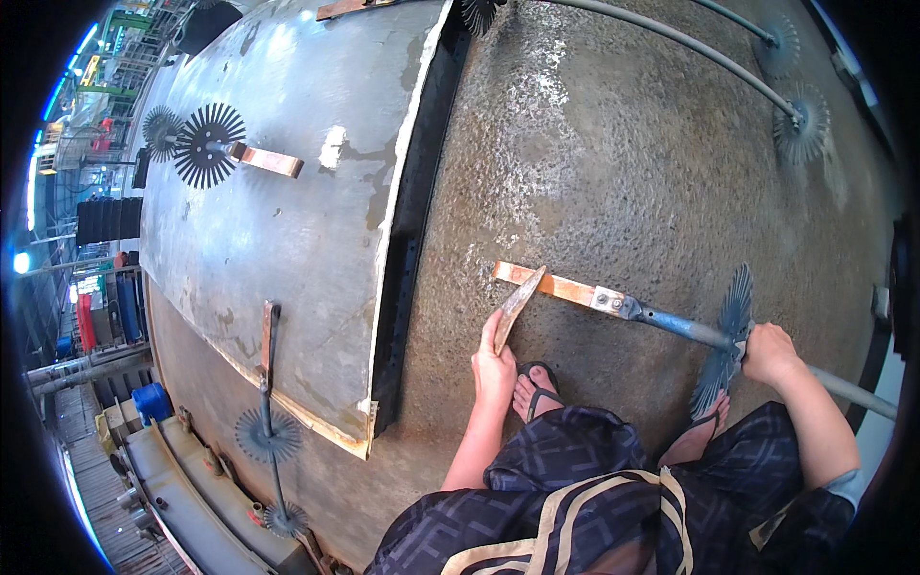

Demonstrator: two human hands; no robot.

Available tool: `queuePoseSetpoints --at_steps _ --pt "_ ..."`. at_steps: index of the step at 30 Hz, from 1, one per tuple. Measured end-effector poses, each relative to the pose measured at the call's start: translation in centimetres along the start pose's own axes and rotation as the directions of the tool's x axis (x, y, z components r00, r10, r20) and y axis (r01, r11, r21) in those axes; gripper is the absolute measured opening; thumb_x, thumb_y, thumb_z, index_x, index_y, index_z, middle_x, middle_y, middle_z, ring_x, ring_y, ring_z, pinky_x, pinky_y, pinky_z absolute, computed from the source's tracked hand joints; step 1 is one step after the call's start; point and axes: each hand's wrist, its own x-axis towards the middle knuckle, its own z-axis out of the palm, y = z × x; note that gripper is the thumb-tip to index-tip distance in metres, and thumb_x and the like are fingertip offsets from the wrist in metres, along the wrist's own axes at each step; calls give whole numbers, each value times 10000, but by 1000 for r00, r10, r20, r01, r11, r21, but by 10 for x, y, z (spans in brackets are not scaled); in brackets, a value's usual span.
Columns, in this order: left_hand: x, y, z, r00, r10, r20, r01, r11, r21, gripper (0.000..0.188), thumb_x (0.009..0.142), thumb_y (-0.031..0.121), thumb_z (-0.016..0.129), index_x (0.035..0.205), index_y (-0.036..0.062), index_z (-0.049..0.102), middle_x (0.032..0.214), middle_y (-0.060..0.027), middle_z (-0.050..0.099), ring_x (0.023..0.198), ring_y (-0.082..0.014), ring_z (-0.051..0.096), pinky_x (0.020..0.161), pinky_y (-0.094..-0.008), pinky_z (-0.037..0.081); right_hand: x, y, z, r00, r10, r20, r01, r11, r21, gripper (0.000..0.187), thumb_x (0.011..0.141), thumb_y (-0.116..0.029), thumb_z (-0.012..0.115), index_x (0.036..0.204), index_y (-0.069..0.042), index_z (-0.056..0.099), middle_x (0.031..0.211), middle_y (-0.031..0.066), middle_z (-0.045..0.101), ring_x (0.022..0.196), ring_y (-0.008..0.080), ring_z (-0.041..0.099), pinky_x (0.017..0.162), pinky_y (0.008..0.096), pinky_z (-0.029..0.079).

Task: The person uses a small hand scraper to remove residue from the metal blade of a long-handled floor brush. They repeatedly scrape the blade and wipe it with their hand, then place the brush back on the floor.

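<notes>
My left hand [494,362] is closed around a tapered, flat, brownish-grey piece [520,309]; whether it is wood or worn metal I cannot tell. Its pointed end lies across a copper-coloured flat bar [565,287], near that bar's free end. Two bolts fix the bar to a long blue-grey rod [685,328]. A finned metal disc [724,340] sits on the rod. Just beyond the disc, my right hand [771,355] is closed around the rod, its fingers partly hidden. The rod runs on toward the right edge.
A large grey sheet [287,211] with a ragged pale edge covers the left side, beside a dark slotted strip [398,297]. Another finned disc [209,146] with a copper bar lies on it. A similar rod [268,383] crosses its near edge. More rods [709,57] lie at upper right on rough brown floor [594,163].
</notes>
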Motion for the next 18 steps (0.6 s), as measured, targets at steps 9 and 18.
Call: queuePoseSetpoints --at_steps 9,18 --pt "-1 -1 0 997 75 -2 -75 995 62 547 836 9 449 1328 248 437 986 -280 610 926 -448 598 799 -490 489 -3 7 21 984 -85 -158 94 994 55 215 681 -106 663 851 24 682 933 241 647 948 369 617 859 407 497" --pt "-12 7 23 989 77 122 -81 997 21 623 790 -54 445 1322 270 431 974 -290 615 961 -427 601 791 -478 503 -2 2 12 980 -118 -161 132 988 80 230 672 -116 660 872 -5 675 898 229 649 900 384 619 820 437 498"
